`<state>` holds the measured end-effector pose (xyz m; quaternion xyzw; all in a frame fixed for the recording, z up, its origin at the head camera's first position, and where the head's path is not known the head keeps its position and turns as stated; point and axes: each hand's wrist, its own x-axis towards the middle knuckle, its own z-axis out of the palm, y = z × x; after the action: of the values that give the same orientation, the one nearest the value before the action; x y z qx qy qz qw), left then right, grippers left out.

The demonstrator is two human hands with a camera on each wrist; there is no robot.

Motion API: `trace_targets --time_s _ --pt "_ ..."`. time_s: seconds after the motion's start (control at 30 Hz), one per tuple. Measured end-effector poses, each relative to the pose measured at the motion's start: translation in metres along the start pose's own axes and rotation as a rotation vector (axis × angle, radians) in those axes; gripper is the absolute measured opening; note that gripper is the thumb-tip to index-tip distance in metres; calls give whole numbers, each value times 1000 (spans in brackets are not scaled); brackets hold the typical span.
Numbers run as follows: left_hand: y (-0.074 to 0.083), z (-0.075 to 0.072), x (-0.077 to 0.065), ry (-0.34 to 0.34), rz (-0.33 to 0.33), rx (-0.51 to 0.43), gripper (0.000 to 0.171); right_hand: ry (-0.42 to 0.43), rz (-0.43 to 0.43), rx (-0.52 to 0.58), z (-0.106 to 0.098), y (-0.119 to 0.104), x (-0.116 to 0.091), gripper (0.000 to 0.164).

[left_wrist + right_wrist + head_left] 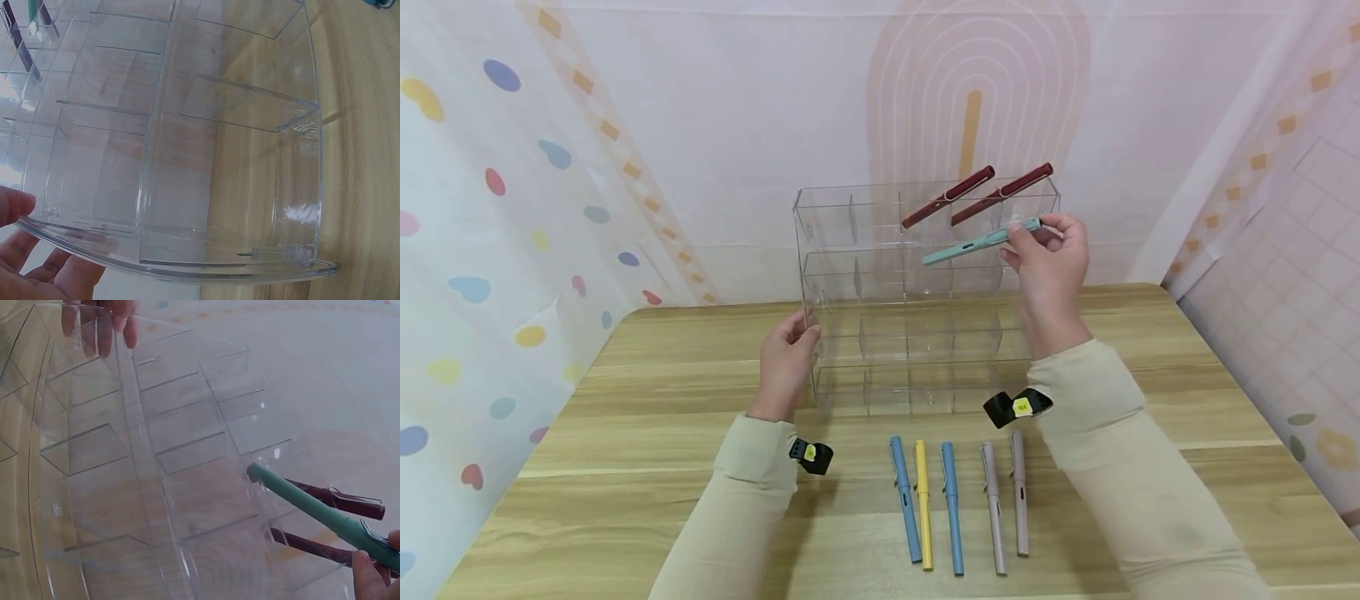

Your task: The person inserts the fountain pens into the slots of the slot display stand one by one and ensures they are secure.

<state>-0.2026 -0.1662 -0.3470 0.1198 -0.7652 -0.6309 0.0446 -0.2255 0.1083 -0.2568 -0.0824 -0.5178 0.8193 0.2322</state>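
1. Head view: the left hand [786,358] grips the left side wall of the clear rack [887,377], thumb in front and fingers behind.
2. The rack, divided into tiers and compartments, stands upright on the wooden table [670,417].
3. In front of the rack, a blue pen [906,500], a yellow pen [923,506] and a second blue pen [952,508] lie side by side on the table, pointing roughly toward the rack.
4. In the rack's top tier, a left dark red pen [948,197] and a right dark red pen [1002,195] lean up to the right, apart.
5. In front of the rack's right half, two lilac pens [994,508] lie on the table.
6. The teal pen [962,248] slants before the rack's upper tiers, below the dark red pens; contact with the rack cannot be determined.
7. At the rack's right side, the right hand [1052,267] pinches the teal pen near its clip end.
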Motion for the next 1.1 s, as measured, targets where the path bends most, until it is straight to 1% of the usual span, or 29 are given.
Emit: trace_targets --time_s 0.27,0.47,0.77,0.9,1.1 --pt "0 2 1 5 8 -10 42 -14 -21 -58 9 11 -1 28" --pt "-1 3 2 11 16 -13 41 -31 -21 -104 13 19 -3 29" --pt "-1 2 3 10 17 -4 41 -48 -37 -150 17 29 -6 30" --pt "-2 1 3 9 14 8 40 -53 -47 -162 18 34 -7 32" --pt "-3 2 4 16 13 6 39 -67 -51 -202 17 38 -8 29"
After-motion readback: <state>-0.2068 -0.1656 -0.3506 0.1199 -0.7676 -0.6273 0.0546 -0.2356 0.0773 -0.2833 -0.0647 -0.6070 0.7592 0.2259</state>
